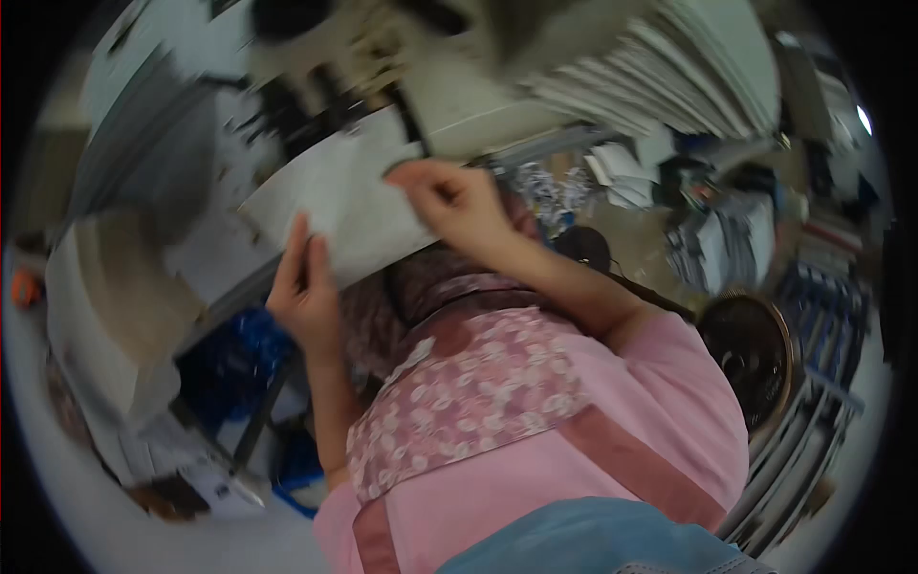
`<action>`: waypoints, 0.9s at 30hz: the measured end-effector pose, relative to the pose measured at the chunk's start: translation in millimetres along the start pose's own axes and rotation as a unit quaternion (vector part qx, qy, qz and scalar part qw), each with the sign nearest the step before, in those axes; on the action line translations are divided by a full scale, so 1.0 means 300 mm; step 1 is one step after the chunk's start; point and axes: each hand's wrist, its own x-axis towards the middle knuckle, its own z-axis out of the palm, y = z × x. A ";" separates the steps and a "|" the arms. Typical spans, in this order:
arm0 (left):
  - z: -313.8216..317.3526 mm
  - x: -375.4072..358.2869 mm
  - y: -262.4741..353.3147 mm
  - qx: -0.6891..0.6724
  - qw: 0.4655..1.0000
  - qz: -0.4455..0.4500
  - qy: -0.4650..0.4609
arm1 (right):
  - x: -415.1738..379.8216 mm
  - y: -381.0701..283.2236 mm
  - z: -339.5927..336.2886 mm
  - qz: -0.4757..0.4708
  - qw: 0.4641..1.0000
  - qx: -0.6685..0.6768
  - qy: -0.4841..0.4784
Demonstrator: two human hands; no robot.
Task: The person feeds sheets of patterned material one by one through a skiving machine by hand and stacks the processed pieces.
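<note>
A white sheet of paper, possibly folded or more than one layer, is held tilted in front of my apron. My left hand grips its lower left edge, two fingers showing on top and the thumb hidden. At the sheet's upper right side, my right hand is closed with its fingertips pinched on the paper. Motion blur softens both hands. Just beyond the sheet are dark machine parts.
A large stack of paper sheets lies at the upper right, another paper stack at the left. Blue plastic hangs below the table edge. To the right are a round dark stool, paper bundles and blue-grey racks.
</note>
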 end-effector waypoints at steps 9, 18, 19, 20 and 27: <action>0.061 -0.007 0.030 0.052 0.995 -0.011 -0.080 | 0.002 -0.081 -0.129 -0.022 1.000 -0.007 0.007; 0.142 0.012 0.026 -0.027 0.996 0.002 -0.088 | -0.010 -0.030 -0.162 0.008 0.998 0.004 0.055; 0.148 0.014 0.006 -0.034 0.995 0.015 -0.088 | -0.020 -0.035 -0.166 0.042 0.998 0.022 0.044; 0.155 0.019 0.010 -0.042 0.996 0.024 -0.072 | -0.025 -0.035 -0.180 0.075 0.996 0.027 0.041; 0.194 0.027 0.008 -0.044 0.994 0.070 -0.072 | -0.031 -0.037 -0.215 0.051 0.997 0.008 0.056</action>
